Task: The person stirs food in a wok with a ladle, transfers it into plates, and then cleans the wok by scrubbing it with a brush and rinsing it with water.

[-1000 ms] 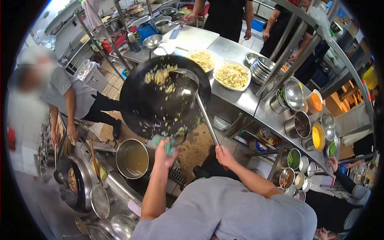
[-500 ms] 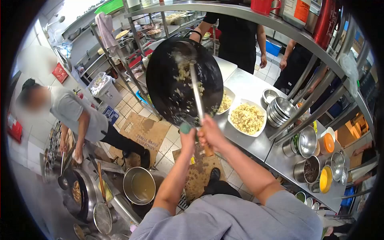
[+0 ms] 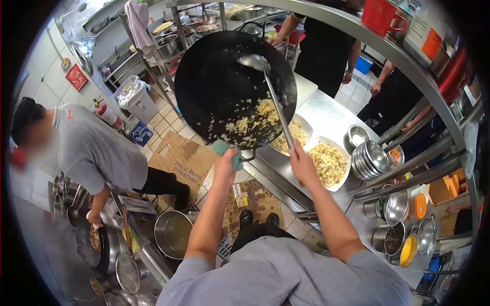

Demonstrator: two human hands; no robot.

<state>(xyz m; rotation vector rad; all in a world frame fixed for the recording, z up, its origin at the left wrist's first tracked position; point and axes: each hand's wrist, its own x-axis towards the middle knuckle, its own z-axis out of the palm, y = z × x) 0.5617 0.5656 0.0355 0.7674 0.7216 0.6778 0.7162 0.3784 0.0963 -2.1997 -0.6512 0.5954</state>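
My left hand (image 3: 225, 166) is closed around a green cloth (image 3: 221, 148) at the near handle of a large black wok (image 3: 219, 76). The wok is tilted, with loose fried rice (image 3: 245, 125) scattered over its lower side. A long-handled metal ladle (image 3: 278, 104) reaches across the wok from my right hand (image 3: 303, 166), which is closed on its handle end. Under and beside the wok's right edge stand two white bowls heaped with fried rice, a nearer bowl (image 3: 348, 171) and a farther bowl (image 3: 308, 127) partly hidden by the wok and ladle.
The steel counter (image 3: 332, 113) carries stacked metal bowls (image 3: 370, 158) and several food containers under a shelf (image 3: 326, 14). Across it, a person's hand (image 3: 274, 42) is near the wok's far handle. At left, another person (image 3: 104, 145) works by a second wok (image 3: 104, 245); a stockpot (image 3: 173, 234) stands nearby.
My right hand has moved right, away from my left, and the ladle's head has shifted right. Rice now lies lower in the wok. The co-worker at left appears closer.
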